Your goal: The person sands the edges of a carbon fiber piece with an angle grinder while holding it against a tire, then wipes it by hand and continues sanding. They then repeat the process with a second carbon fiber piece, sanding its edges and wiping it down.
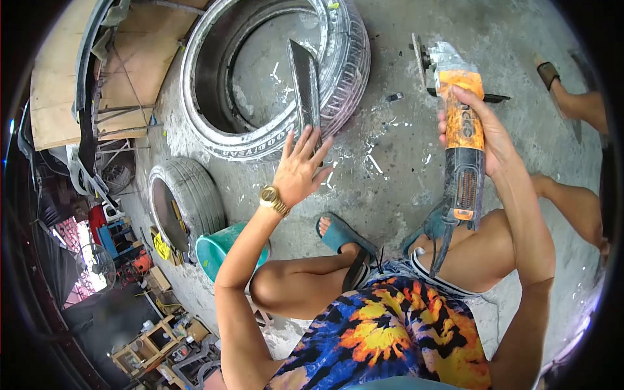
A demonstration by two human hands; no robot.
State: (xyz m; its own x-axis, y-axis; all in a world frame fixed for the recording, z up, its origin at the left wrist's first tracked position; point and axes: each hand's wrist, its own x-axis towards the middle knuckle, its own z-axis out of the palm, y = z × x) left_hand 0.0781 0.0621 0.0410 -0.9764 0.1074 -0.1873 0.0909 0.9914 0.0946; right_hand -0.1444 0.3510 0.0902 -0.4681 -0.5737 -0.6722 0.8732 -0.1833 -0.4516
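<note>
My right hand (pixel 484 127) is wrapped round an orange and black angle grinder (pixel 463 130), its disc (pixel 419 62) pointing up and to the left. A cord trails from the grinder's rear end toward my knee. My left hand (pixel 300 168), fingers spread, reaches to the lower end of a long dark carbon-patterned piece (pixel 305 84). That piece leans across a large tyre (pixel 260 146) lying flat on the floor, and its pointed end lies over the tyre's opening. My left fingertips are right at the piece's lower edge.
A second tyre (pixel 201 188) and a green bucket (pixel 211 255) stand left of my left arm. White scraps (pixel 374 162) litter the concrete floor (pixel 390 136). Another person's foot (pixel 552 75) and legs are at the right. Wooden boxes (pixel 146 344) and clutter fill the lower left.
</note>
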